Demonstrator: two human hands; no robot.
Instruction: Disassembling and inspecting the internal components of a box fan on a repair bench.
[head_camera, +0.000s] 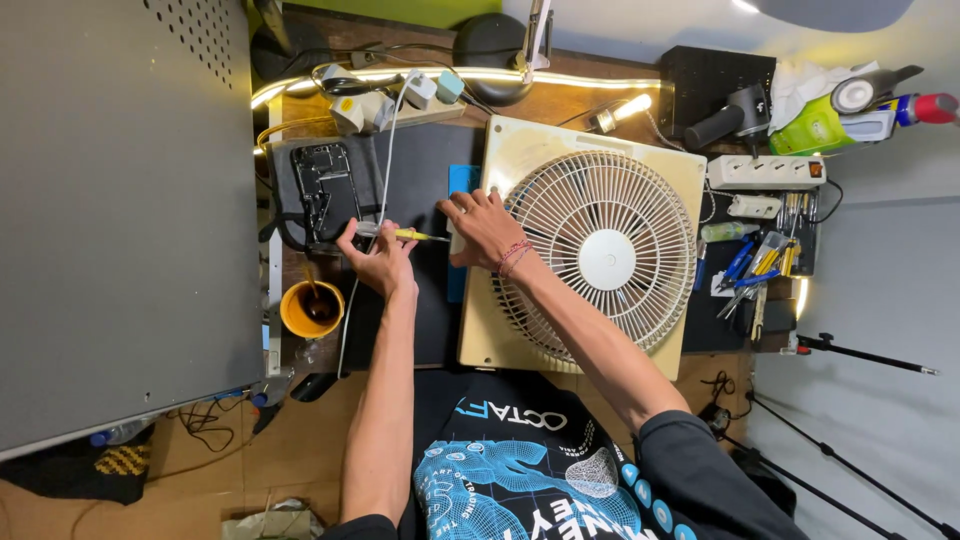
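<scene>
Cream plastic square fan with a round white grille lay flat on the dark work mat, and the right hand rested open on its left edge. The left hand was closed around a yellow-handled screwdriver, its tip pointing to the fan's edge, just beside an opened black phone and an orange cup.
</scene>
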